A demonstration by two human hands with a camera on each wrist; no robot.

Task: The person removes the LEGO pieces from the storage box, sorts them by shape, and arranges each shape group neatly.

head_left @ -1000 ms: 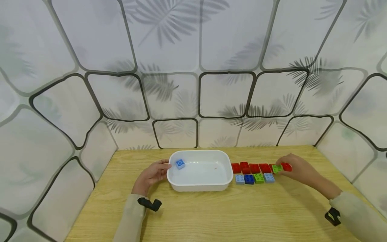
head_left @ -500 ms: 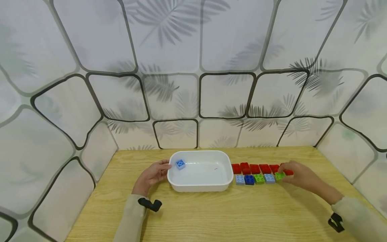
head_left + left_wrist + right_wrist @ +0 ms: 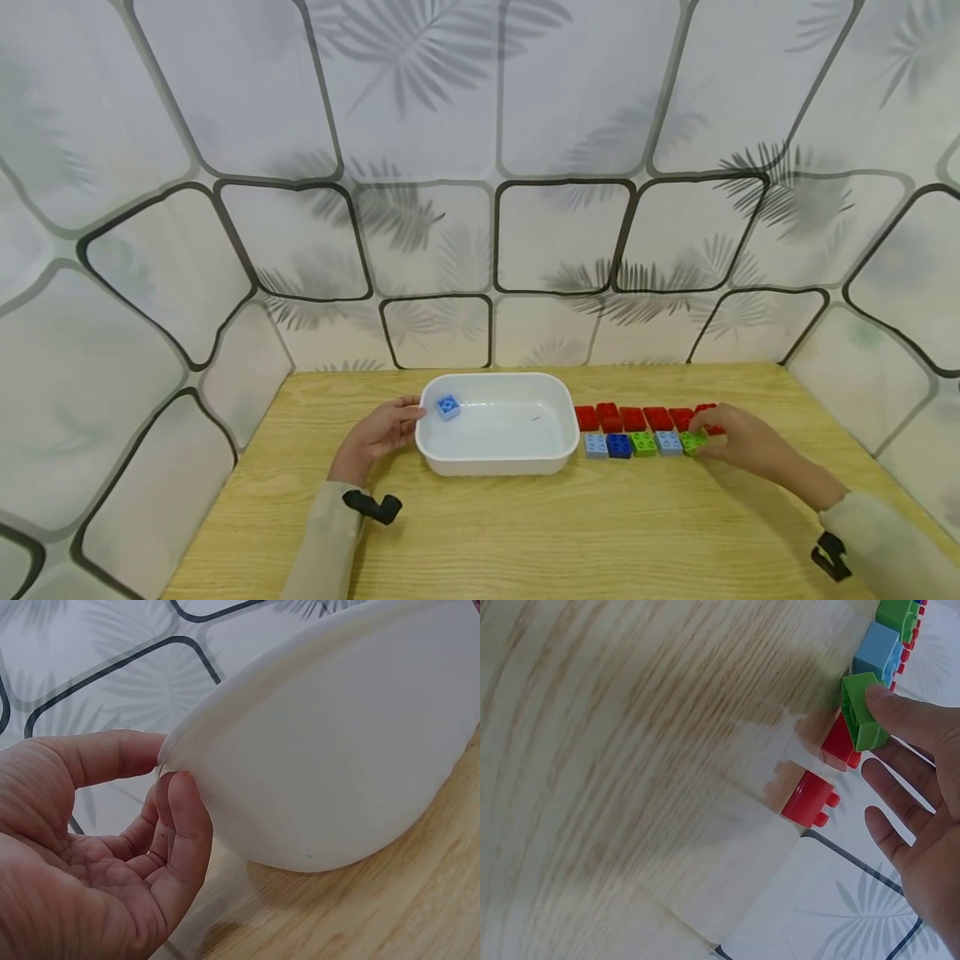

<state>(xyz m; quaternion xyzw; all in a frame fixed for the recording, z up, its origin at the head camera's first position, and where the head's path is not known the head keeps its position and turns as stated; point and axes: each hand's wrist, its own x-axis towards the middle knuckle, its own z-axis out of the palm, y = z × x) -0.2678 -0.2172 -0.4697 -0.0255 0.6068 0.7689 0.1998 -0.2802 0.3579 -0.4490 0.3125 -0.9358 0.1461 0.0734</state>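
My right hand (image 3: 746,442) pinches a green toy building brick (image 3: 864,712) between thumb and fingertips. In the head view this brick sits at the right end of the front row, beside a light blue brick (image 3: 668,442). The right wrist view shows it tilted, its hollow underside partly visible. My left hand (image 3: 382,431) pinches the left rim of a white plastic tub (image 3: 495,460), thumb and fingertips at the edge in the left wrist view. Inside the tub, near its left end, lies a light blue brick (image 3: 447,407) with its hollow side up.
Red bricks (image 3: 632,418) form a back row right of the tub, the far right one partly behind my hand. In front of them stand a light blue brick (image 3: 596,446), a dark blue brick (image 3: 619,446) and a green brick (image 3: 642,443). A patterned wall backs the wooden table (image 3: 525,533).
My right hand has brought the green brick from over the red row forward to the end of the front row, then slightly left. The left hand and tub have stayed put.
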